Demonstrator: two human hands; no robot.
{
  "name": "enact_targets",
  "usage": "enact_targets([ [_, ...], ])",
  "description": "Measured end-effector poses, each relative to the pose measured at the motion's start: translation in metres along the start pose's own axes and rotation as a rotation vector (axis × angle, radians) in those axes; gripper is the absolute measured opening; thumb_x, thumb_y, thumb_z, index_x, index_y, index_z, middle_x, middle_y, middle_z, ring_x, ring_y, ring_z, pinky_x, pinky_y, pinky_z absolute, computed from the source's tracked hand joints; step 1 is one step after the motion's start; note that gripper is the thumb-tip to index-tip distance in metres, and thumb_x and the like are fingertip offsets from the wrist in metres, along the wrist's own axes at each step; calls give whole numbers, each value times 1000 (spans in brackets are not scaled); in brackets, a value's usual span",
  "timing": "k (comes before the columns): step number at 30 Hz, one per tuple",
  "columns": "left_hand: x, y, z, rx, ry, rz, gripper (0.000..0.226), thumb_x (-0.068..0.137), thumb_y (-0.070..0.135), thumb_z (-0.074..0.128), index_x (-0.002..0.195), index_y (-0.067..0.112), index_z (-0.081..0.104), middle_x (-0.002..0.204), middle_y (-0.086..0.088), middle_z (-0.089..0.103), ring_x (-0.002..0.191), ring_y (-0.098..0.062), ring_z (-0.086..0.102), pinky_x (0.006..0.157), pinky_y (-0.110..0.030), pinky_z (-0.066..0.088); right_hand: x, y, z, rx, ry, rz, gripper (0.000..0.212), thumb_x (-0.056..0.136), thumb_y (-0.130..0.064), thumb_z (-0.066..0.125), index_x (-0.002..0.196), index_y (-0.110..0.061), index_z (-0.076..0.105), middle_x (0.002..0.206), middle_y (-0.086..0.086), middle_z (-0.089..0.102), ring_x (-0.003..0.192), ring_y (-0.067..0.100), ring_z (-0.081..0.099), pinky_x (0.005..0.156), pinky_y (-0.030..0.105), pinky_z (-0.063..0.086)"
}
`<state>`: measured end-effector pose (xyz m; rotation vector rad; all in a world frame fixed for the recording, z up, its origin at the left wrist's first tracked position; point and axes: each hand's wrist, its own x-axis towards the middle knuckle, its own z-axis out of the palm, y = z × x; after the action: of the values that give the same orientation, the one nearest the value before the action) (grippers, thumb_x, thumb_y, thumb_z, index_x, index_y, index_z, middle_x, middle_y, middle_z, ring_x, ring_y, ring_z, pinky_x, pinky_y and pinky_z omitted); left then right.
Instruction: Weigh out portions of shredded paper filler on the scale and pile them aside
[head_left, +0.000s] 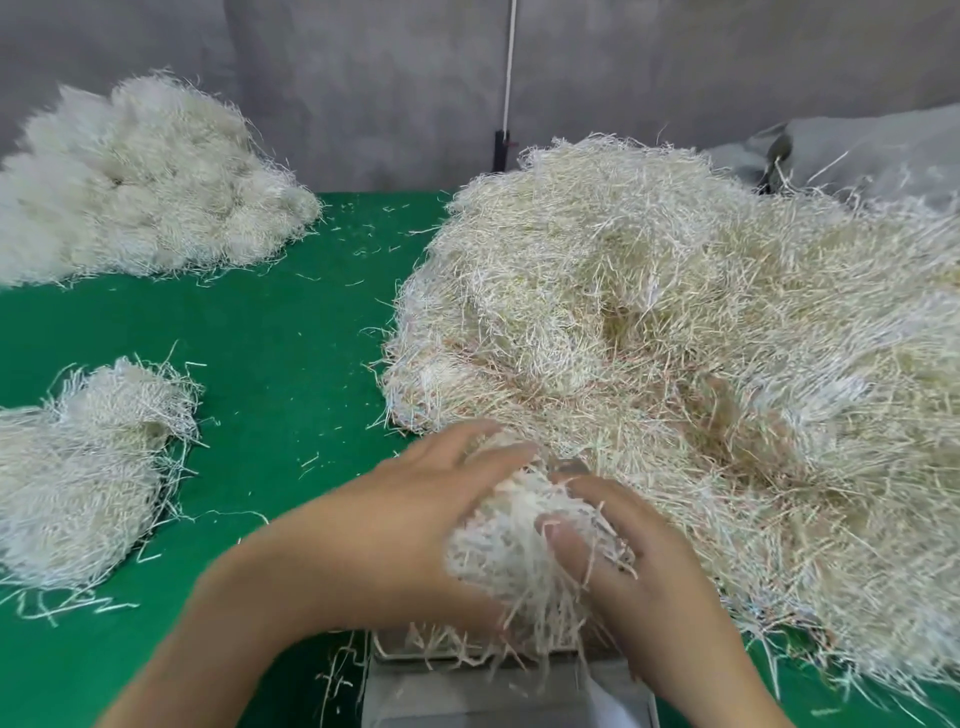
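Scale (511, 691) half hidden under paper clump (514, 540), gripped by blurred left hand (415, 499), right hand (644, 566), heap (675, 312) cropped

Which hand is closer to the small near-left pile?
Left. Both hold the paper clump; the left hand is right of the small pile, the right hand farther right.

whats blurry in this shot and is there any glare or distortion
Head view: the left hand, right hand and the clump they hold are smeared by motion blur; the far-left pile is soft and stretched toward the frame edge; the big heap mid-frame is sharper; light is flat, no glare, faint shadows.
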<state>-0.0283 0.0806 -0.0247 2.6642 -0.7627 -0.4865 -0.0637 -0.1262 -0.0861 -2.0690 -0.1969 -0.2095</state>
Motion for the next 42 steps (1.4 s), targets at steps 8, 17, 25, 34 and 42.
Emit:
enact_targets([
  [8, -13, -15, -23, -148, 243, 52, 76, 62, 97, 40, 132, 74, 22, 135, 58, 12, 120, 37, 14, 96, -14, 23, 4, 2, -40, 526, -2, 35, 64, 63, -33, 55, 125, -43, 63, 141, -25, 52, 131, -7, 44, 106, 44, 34],
  [17, 16, -15, -29, -208, 433, 121, 58, 80, 86, 35, 133, 63, 37, 130, 48, 37, 112, 37, 28, 93, -14, 30, -9, -3, -47, 707, 329, -31, 42, 78, -18, 41, 113, -22, 65, 134, 0, 62, 132, 13, 51, 113, 42, 25],
  [25, 47, -23, -35, -196, 397, 202, 49, 88, 71, 42, 129, 47, 54, 129, 33, 54, 116, 18, 47, 98, -22, 41, -7, -18, -36, 318, 325, 126, 26, 87, -28, 60, 110, -35, 69, 113, -26, 68, 105, -19, 55, 84, 14, 35],
  [34, 54, -39, -30, -220, 413, 229, 40, 88, 66, 46, 120, 46, 61, 117, 36, 60, 106, 23, 50, 85, -15, 41, -2, -30, -44, 247, 348, 119, 23, 94, -13, 60, 107, -30, 71, 110, -19, 71, 106, -8, 61, 86, 17, 40],
  [42, 39, -38, -37, -224, 478, 259, 36, 88, 61, 47, 116, 45, 64, 111, 42, 58, 100, 27, 50, 77, -7, 34, 0, -34, -43, 248, 326, 61, 25, 91, -10, 58, 105, -25, 72, 105, -15, 73, 104, -7, 63, 80, 1, 43],
])
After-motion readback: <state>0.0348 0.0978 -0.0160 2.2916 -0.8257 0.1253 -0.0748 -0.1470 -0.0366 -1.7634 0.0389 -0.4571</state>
